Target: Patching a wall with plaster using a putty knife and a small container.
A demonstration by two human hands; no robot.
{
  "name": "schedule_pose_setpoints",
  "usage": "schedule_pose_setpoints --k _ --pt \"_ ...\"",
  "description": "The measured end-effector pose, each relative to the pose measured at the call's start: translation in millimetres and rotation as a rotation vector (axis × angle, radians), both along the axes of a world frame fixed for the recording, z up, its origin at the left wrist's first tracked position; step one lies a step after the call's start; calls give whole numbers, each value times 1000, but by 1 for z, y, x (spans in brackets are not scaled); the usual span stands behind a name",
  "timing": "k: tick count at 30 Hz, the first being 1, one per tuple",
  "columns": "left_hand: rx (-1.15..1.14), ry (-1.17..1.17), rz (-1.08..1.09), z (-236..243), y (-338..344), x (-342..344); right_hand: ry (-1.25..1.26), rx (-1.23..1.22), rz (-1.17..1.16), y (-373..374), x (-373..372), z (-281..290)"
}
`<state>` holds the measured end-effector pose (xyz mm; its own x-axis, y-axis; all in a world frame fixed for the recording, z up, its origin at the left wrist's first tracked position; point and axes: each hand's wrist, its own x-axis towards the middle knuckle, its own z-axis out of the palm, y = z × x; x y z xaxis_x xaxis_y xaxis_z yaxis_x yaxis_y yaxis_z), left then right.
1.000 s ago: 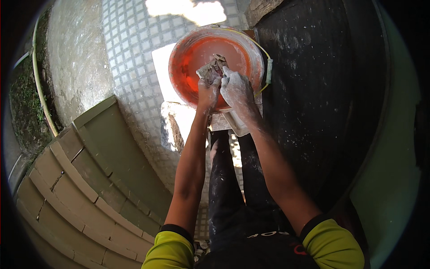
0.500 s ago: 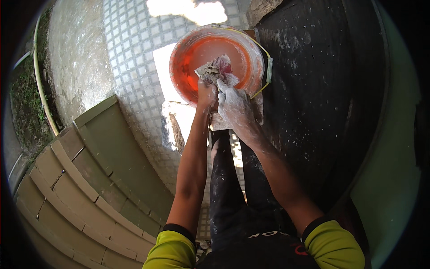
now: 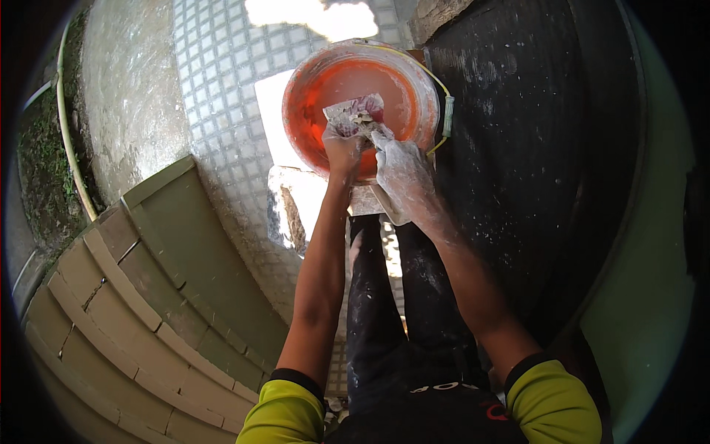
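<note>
My left grip (image 3: 342, 153) is closed on a crumpled pale piece (image 3: 353, 111) with reddish patches, cloth or paper, while my right grip (image 3: 404, 169), coated white, has its fingers bent at the piece's lower right edge, though I cannot tell whether they pinch it. The piece is over the near half of an orange bucket (image 3: 299, 122) with cloudy liquid (image 3: 370, 78) inside and a wire handle (image 3: 448, 115) along its right side. Beyond lie tiled floor (image 3: 222, 89) leftward and a dark panel (image 3: 532, 140) rightward
</note>
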<state>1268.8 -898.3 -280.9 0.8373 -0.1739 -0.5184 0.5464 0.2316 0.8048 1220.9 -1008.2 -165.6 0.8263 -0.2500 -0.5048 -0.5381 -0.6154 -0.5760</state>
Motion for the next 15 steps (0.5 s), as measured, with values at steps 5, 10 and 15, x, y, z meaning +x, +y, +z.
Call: schedule_pose_setpoints --k 5,10,15 --pt "62 -44 -182 8 -5 -1 -61 -94 81 -12 9 -30" --pt "44 -105 -201 -3 -4 -1 9 -45 12 -5 6 -13" --pt "-38 -102 -169 -9 -7 -3 -34 16 -77 3 -12 -6"
